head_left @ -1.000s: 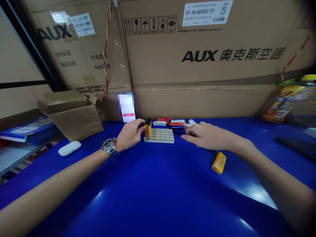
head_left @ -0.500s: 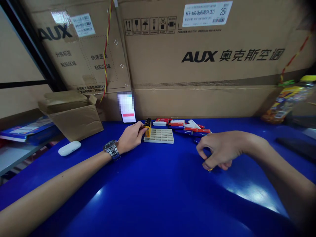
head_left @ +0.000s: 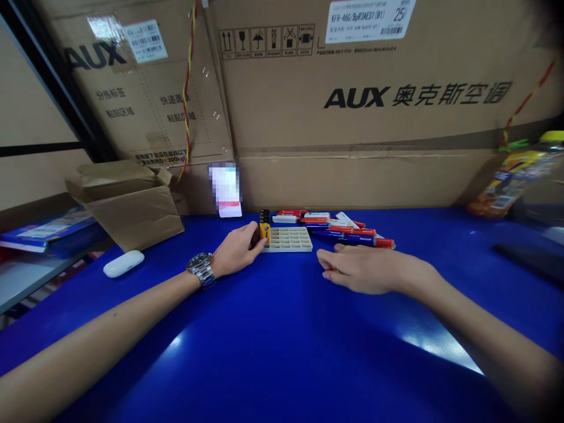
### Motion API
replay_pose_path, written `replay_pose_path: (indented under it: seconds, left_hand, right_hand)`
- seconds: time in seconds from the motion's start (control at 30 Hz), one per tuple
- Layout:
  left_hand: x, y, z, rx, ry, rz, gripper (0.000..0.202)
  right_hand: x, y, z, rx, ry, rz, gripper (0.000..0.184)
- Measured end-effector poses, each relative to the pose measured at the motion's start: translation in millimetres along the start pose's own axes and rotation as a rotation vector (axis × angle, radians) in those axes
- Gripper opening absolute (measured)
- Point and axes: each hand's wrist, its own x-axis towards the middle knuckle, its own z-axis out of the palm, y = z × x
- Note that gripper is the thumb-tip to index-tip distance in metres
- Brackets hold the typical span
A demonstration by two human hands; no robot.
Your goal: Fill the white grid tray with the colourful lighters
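Yellow batteries [head_left: 265,231], probably stiff, best gripped mid-body, are held by the left hand [head_left: 237,249]. Right hand [head_left: 369,269] is curled, contents hidden.

Cardboard [head_left: 282,117] (AUX-printed) behind a blue table [head_left: 264,341] suggests a makeshift workshop.

Right hand [head_left: 368,269] back beside the tray [head_left: 291,248]
It has returned from well right of the tray; the yellow pack [head_left: 335,270] that lay out there has left its spot, a sliver showing in the hand's grip.
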Motion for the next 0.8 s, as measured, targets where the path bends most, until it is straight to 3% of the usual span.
replay_pose_path:
  seconds: [0.23,0.43,0.53,0.67,0.8]
  left_hand:
    - [-0.9,-1.2,1.3,0.02,-0.014,0.016,0.017]
    - [-0.6,0.5,0.3,0.025,-0.039,0.009,0.016]
    - [-0.7,0.2,0.8,0.04,-0.036,0.01,0.015]
    - [-0.9,0.3,1.0,0.043,-0.034,0.017,0.015]
    - [-0.9,1.1,0.6,0.039,-0.032,0.023,0.016]
  right_hand:
    - [12.5,2.9,8.0,-0.054,0.144,0.059,0.029]
    - [25.7,12.6,14.6,0.064,0.359,-0.048,0.034]
    - [30.9,12.9,14.2,0.252,0.482,-0.078,0.031]
    - [37.3,8.5,13.9,0.604,0.633,-0.012,0.018]
    - [42.6,4.2,19.6,1.081,0.65,-0.032,0.01]
